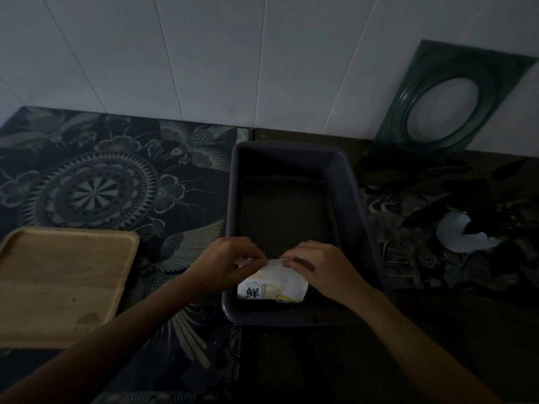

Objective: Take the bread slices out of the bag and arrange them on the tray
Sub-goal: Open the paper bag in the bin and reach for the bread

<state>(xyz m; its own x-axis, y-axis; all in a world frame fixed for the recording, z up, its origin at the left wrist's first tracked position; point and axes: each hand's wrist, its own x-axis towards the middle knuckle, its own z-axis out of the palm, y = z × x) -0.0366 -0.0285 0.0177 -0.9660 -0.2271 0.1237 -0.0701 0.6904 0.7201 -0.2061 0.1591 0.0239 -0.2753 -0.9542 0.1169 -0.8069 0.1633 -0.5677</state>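
Observation:
A white bread bag (272, 287) with black print stands at the near end of a dark rectangular bin (354, 199). My left hand (226, 262) pinches the bag's top edge on the left. My right hand (318, 268) pinches the same edge on the right. Both hands sit close together over the bag's mouth. The bread inside is hidden, apart from a pale patch behind the print. A light wooden tray (62, 282) lies bare at the left, well apart from the bag.
A patterned dark mat (116, 182) covers the counter. A dark green frame with an oval hole (446, 103) leans on the white panelled wall at back right. A white scrap (460, 236) lies among dark leaf shapes at right.

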